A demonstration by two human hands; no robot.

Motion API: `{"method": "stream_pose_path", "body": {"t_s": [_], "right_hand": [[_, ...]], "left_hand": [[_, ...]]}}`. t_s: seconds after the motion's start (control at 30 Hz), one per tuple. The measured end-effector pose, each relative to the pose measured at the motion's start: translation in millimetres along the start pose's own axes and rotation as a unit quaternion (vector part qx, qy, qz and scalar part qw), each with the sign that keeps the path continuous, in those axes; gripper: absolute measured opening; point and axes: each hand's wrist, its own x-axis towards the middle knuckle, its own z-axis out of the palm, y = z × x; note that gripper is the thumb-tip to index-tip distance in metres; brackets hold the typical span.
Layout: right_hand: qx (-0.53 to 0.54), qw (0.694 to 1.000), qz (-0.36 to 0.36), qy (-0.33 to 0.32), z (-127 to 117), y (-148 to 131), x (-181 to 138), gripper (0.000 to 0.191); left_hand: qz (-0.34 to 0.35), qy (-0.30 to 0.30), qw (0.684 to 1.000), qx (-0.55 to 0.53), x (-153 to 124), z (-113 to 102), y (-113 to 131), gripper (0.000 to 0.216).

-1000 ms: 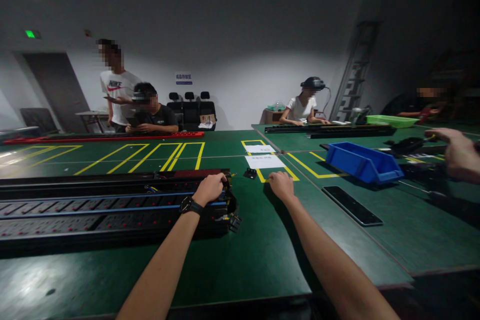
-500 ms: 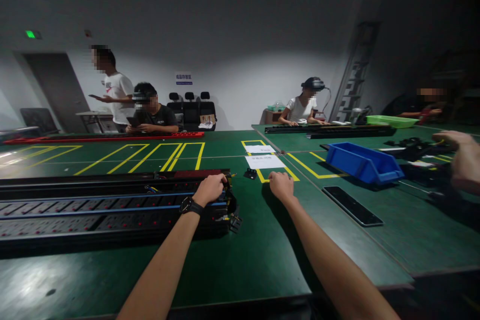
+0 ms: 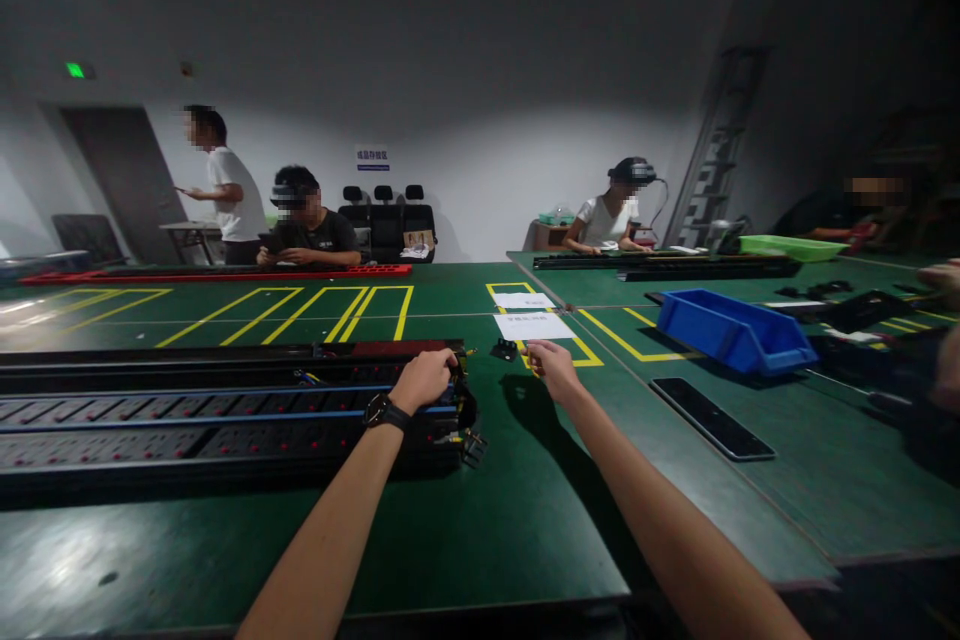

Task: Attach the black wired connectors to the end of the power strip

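Observation:
Several long black power strips [image 3: 285,405] with red dots and blue edges lie side by side on the left, loose wires and black fittings at their right ends. My left hand [image 3: 426,380], a black watch at its wrist, is closed over the right end of the rear strip. Out over the table, my right hand [image 3: 553,372] has its fingers curled together in a pinch; whatever may be in them is too small to make out. A small black end piece [image 3: 504,350] sits on the table just left of my right fingertips.
Paper labels [image 3: 534,326] lie beyond my right hand. To the right are a blue bin [image 3: 735,332] and a dark phone [image 3: 709,417]. Black parts and a co-worker's blurred hand [image 3: 946,360] are at the far right. Other people sit across the green table [image 3: 540,520].
My right hand has moved slightly left and up, toward the small black end piece. My left hand stays on the strip's end. The co-worker's hand at right has shifted outward.

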Motion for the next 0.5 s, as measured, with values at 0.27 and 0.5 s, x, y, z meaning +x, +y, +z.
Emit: {"method": "stream_pose_path", "body": {"t_s": [0.27, 0.5], "right_hand": [[0.09, 0.988, 0.093, -0.088, 16.0, 0.7, -16.0, 0.004], [0.03, 0.984, -0.03, -0.173, 33.4, 1.4, -20.9, 0.027]], "left_hand": [[-0.008, -0.007, 1.0, 0.002, 0.0, -1.5, 1.8, 0.035], [0.005, 0.005, 1.0, 0.0, 1.6, 1.3, -1.5, 0.034]]}}
